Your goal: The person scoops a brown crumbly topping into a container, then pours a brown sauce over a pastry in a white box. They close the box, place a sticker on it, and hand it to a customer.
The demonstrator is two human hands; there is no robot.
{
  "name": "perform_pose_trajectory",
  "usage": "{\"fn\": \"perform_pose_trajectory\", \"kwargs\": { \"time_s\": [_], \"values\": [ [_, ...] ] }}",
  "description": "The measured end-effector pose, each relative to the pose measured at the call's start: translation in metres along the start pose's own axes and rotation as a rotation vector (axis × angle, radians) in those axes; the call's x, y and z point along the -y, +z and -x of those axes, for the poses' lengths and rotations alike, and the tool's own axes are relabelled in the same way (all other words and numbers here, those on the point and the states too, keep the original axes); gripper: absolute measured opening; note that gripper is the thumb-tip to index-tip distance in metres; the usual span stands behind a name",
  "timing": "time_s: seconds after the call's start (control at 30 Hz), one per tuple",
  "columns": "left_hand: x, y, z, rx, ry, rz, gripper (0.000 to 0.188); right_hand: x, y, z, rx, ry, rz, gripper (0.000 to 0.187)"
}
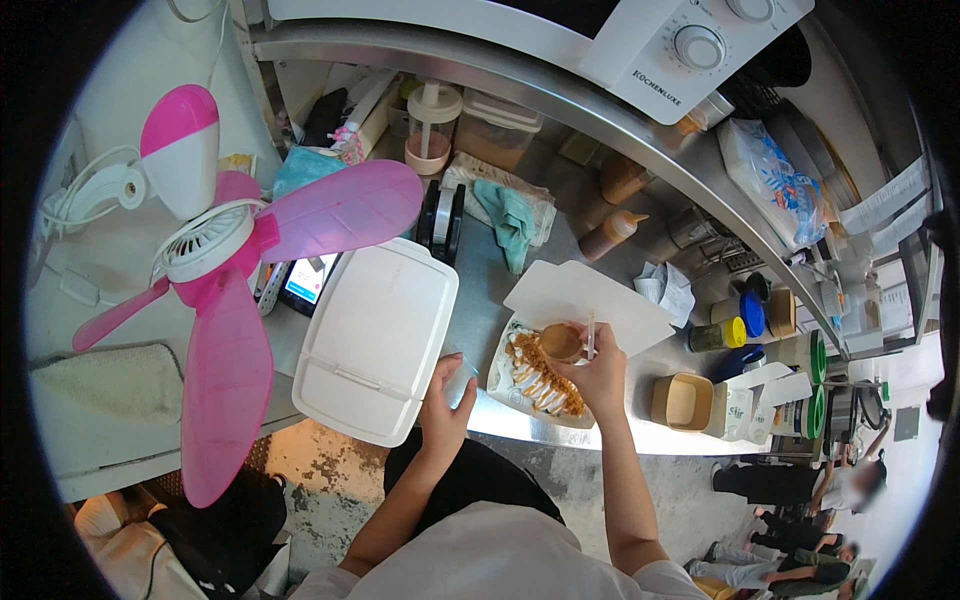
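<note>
My right hand [594,375] grips a small sauce cup [561,343] of brown sauce, tilted over an open white takeaway box [497,372]. A short whitish strip [591,334] stands up by its fingers; I cannot make out what it is. Inside the box lies food [540,375] with brown crumbs and zigzag lines of white sauce. The box's lid [590,298] is folded back. My left hand [445,412] holds a thin clear plastic lid [461,382] between thumb and fingers, beside a closed white lidded container [378,340].
A pink fan [215,245] reaches over the counter's left side, near a phone [308,280]. Behind are a teal cloth [507,215], a sauce bottle [612,234] and a metal shelf [560,88]. A brown paper bowl [683,401] stands right; people work far right.
</note>
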State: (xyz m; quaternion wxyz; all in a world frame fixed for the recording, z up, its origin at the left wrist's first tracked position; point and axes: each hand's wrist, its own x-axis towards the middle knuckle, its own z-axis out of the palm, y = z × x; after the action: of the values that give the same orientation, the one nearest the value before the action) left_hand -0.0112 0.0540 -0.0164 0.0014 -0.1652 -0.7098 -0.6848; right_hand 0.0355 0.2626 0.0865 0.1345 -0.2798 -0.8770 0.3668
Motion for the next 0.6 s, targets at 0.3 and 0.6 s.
{"fn": "perform_pose_trajectory", "kwargs": {
  "time_s": [0.3, 0.6],
  "values": [
    [0.003, 0.001, 0.000, 0.009, -0.019, 0.000, 0.035, -0.009, 0.000, 0.004, -0.007, 0.007, 0.013, 0.054],
    [0.005, 0.002, 0.002, 0.018, -0.023, -0.005, 0.034, -0.014, 0.010, 0.018, 0.028, -0.025, -0.049, 0.055]
  ]
}}
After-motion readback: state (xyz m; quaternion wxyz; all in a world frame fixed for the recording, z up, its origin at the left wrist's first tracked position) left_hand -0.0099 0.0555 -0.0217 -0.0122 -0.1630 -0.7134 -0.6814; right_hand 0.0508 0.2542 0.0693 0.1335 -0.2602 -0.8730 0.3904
